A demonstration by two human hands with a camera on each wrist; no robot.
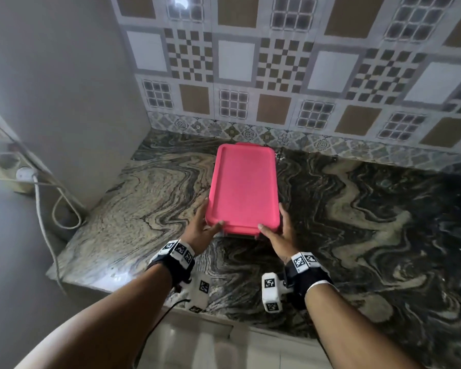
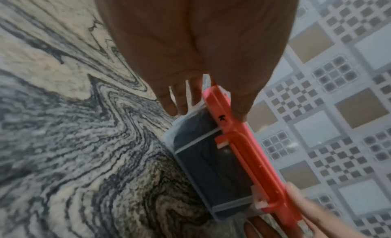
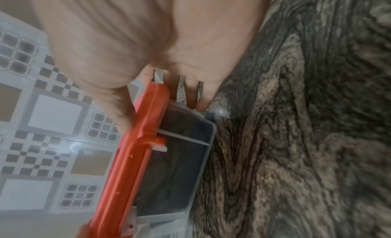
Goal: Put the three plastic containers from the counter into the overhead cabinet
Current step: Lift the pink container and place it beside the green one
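Note:
One plastic container, a clear box under a pink lid [image 1: 244, 187], lies lengthwise on the marbled counter [image 1: 357, 222] with its far end near the tiled wall. My left hand [image 1: 210, 217] grips its near left corner, thumb on the lid and fingers down the side. My right hand [image 1: 273, 218] grips the near right corner the same way. The left wrist view shows the lid's edge [image 2: 249, 158] and my left hand [image 2: 203, 94] pinching it. In the right wrist view my right hand [image 3: 164, 111] clamps the clear body [image 3: 180, 166]. No other container or cabinet is in view.
A patterned tile backsplash [image 1: 304, 75] rises behind the counter. A grey wall panel [image 1: 64, 89] stands at the left, with a plug and white cable [image 1: 27, 174] hanging beside it. The counter's front edge [image 1: 197, 315] runs below my wrists.

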